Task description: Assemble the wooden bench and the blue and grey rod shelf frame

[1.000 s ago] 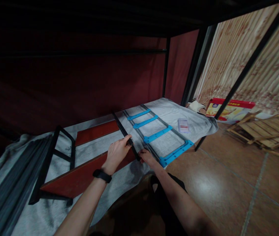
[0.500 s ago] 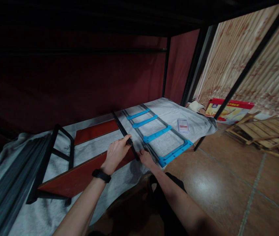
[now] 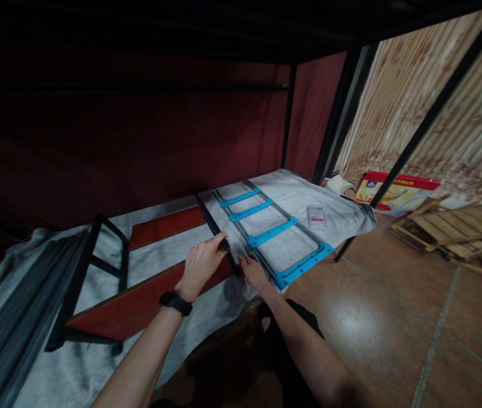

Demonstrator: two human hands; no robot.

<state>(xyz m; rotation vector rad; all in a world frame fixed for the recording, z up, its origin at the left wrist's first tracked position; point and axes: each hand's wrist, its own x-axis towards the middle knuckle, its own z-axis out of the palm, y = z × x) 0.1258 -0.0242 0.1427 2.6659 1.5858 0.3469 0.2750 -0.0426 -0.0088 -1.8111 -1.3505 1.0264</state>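
My left hand (image 3: 204,258), with a black band on its wrist, is closed around a black metal side frame (image 3: 208,215), thumb along its top. Near the frame's front end, my right hand (image 3: 254,273) has its fingers bent together against the outer side; whatever they pinch is too small to make out. Two red-brown boards, a front board (image 3: 126,306) and a rear board (image 3: 166,228), run from this frame leftward. At their left end stands a second black frame (image 3: 73,289) with a crossbar. Everything rests on a grey cloth (image 3: 207,314).
Right of my hands lies a ladder-like rack (image 3: 271,232) with blue crosspieces and grey rails. Beyond it is a small blurred packet (image 3: 317,218). Black posts (image 3: 431,119) and a low overhead structure surround the surface. A colourful box (image 3: 397,192) and folded wooden slats (image 3: 461,229) are on the floor.
The fingers of my right hand have shifted slightly at the frame's front end. My left hand keeps the same grip, and the boards and frames stay put.
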